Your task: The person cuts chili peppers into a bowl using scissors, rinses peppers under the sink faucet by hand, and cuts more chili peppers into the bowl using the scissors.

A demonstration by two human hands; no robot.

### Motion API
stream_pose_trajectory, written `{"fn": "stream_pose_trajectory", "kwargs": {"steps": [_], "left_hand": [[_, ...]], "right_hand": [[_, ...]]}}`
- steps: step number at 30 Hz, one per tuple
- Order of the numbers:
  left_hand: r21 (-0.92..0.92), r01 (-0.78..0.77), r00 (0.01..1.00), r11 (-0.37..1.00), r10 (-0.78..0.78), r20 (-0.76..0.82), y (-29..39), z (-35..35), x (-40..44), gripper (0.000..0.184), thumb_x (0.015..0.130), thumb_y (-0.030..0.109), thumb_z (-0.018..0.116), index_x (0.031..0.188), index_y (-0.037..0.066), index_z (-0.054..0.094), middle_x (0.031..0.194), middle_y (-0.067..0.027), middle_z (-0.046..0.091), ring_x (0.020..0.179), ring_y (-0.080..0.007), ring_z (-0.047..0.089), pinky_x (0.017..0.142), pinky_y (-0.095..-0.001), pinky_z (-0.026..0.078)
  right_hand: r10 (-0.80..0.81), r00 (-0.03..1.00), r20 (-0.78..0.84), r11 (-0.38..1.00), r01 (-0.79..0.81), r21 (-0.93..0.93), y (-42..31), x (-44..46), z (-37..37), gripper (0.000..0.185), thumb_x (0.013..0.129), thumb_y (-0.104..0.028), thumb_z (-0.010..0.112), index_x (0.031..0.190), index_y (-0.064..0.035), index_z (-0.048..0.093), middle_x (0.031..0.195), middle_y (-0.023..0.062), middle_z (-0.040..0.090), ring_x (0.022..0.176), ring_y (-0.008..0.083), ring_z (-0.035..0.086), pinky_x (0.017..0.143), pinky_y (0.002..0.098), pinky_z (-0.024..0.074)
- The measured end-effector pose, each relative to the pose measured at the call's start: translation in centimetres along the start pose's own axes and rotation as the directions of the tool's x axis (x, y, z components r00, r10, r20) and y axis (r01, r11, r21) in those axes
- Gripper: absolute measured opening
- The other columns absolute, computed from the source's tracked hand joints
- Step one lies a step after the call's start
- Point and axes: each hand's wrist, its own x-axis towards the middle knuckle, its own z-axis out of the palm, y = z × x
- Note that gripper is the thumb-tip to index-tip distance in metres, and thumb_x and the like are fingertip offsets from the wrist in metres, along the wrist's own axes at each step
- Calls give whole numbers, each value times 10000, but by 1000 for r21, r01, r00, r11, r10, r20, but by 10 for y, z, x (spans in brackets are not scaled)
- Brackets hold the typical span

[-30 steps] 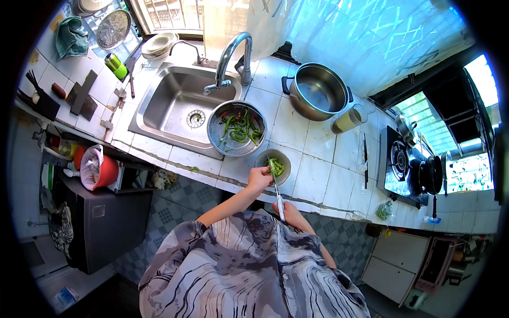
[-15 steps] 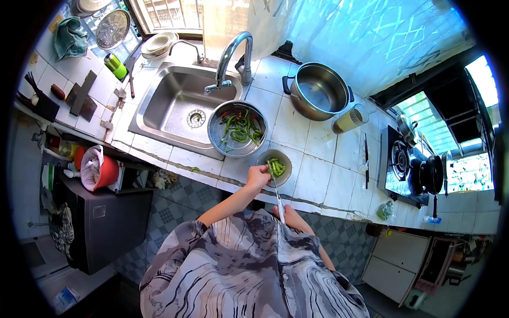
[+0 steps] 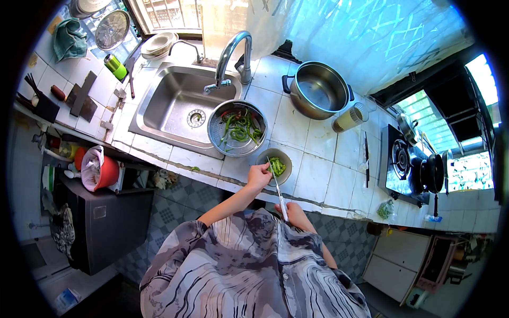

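My left hand (image 3: 259, 176) is closed in a pinch at the left rim of a small bowl (image 3: 288, 160). What its fingers hold is mostly hidden; it looks like a piece of green vegetable. Cut green pieces (image 3: 277, 167) lie inside the bowl. Wrapped around the pale handle of a knife (image 3: 278, 191), my right hand (image 3: 295, 214) is low in front of my shirt. The blade slants up over the bowl, its tip close to my left fingertips. Just beyond my left hand stands a metal colander (image 3: 214, 135) with long, curly green peppers (image 3: 241, 127), a few reddish bits among them.
A steel sink (image 3: 172, 106) with a tall faucet (image 3: 246, 53) lies at the left. Behind the bowl stand a two-handled pot (image 3: 318, 93) and a glass jar (image 3: 347, 121). Chopsticks (image 3: 366, 159) and a gas stove (image 3: 400, 161) are to the right. The tiled counter edge (image 3: 228, 183) runs before me.
My right hand and the knife handle have shifted slightly up and to the right, with the blade now nearer my left fingertips. My left hand stays almost in place.
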Motion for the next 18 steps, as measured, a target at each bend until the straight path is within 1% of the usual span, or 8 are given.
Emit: {"fn": "stream_pose_trajectory", "kwargs": {"steps": [2,4,6,7,9,13,17,18], "left_hand": [[-38,5,1000,999,-5,-12,3,2,0,319,704,-37,542,1022,-35,569,601,-16,554,495,-67,491,438,-219,377],[-74,10,1000,997,-11,-23,7,3,-1,309,709,-41,540,1017,-55,563,605,-19,550,494,-70,487,435,-219,375],[-258,71,993,964,-92,-70,11,3,0,249,729,-97,495,971,-91,552,644,-39,530,505,-99,473,429,-225,354],[-258,71,993,964,-92,-70,15,2,0,249,729,-97,495,971,-91,552,644,-39,530,505,-99,473,429,-225,354],[-343,115,992,932,-127,-12,18,0,-2,203,727,-109,489,917,-89,558,663,-49,532,520,-112,489,441,-227,379],[-330,141,989,933,-147,5,20,0,-3,165,732,-107,492,873,-73,569,672,-50,542,536,-116,505,456,-235,411],[-305,171,984,937,-179,5,15,1,2,141,736,-102,501,841,-55,583,709,-66,572,580,-136,546,496,-251,461],[-298,172,983,939,-181,-4,15,1,2,138,736,-102,503,836,-53,586,721,-72,579,594,-142,557,506,-255,472]], "right_hand": [[22,1000,14,1000,-22,16,1,0,-1,578,756,-546,509,720,26,590,666,229,575,709,364,582,611,412,420],[-37,999,22,999,37,20,-8,-6,-3,607,751,-552,511,782,50,572,701,240,578,734,373,580,630,409,429],[-71,997,-41,997,71,-1,23,5,13,631,746,-560,512,824,64,551,733,249,579,759,379,578,646,406,435],[-105,989,-103,994,103,-23,28,6,17,659,741,-568,512,866,79,529,765,258,579,783,384,575,662,402,440],[-84,994,-75,996,81,-33,32,6,17,683,734,-574,514,891,90,505,794,266,575,806,390,569,678,402,441],[-11,996,-89,994,1,-106,9,-9,8,709,724,-586,517,902,99,482,828,275,572,836,397,560,700,408,440],[-23,994,-108,991,9,-131,3,-13,6,722,722,-595,511,901,104,476,829,278,572,836,400,559,697,412,442],[-13,995,-100,991,0,-134,0,-14,5,668,742,-538,527,924,102,470,848,278,567,847,396,556,703,404,439]]}}
